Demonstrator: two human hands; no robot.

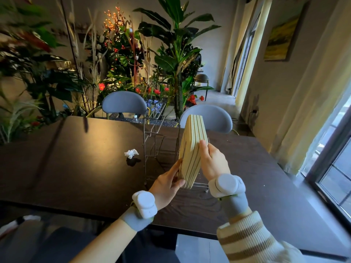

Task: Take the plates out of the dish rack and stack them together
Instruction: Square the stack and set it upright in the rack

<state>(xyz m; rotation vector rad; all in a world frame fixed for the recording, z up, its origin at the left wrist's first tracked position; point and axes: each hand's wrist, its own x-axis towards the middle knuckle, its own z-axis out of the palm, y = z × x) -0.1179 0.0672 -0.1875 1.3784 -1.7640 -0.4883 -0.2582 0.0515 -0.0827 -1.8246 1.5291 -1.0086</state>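
Several pale yellow-green plates (192,149) stand on edge, pressed together as one bundle, over the wire dish rack (152,141) on the dark table (76,168). My left hand (168,184) grips the bundle's near left side, thumb on the lower rim. My right hand (213,161) presses flat against its right face. Both hands clamp the plates between them. I cannot tell whether the bundle's bottom edge touches the rack. The rack's left slots show no plates.
A crumpled white tissue (131,153) lies left of the rack. Two grey chairs (124,103) stand at the table's far side, with many plants behind. A window (334,158) and curtain are on the right.
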